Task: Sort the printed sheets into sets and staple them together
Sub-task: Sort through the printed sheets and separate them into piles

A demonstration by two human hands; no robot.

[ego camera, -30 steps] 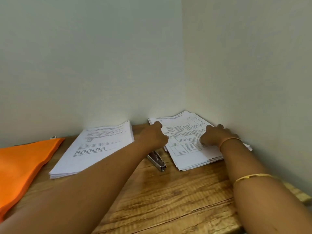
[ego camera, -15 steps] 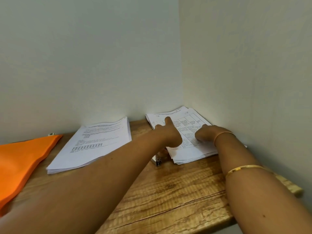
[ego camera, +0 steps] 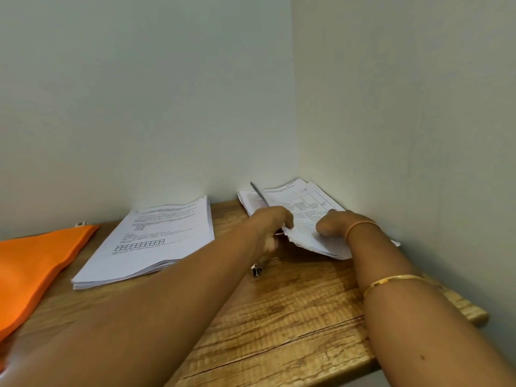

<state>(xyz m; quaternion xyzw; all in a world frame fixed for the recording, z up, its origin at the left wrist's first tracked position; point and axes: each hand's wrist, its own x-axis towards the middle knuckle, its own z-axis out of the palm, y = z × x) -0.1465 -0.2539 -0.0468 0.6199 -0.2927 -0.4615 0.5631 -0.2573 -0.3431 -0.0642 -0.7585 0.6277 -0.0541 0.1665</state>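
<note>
Left hand curled, near corner of table-printed sheet stack pinched. Right hand laid on same stack, fingers bent; grip cannot be told. Stapler partly hidden under left hand. Second sheet stack and orange folder laid further left on wooden tabletop, set into pale wall corner.

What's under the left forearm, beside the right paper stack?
Only the metal end of the stapler shows on the table; the left forearm covers the rest.
</note>
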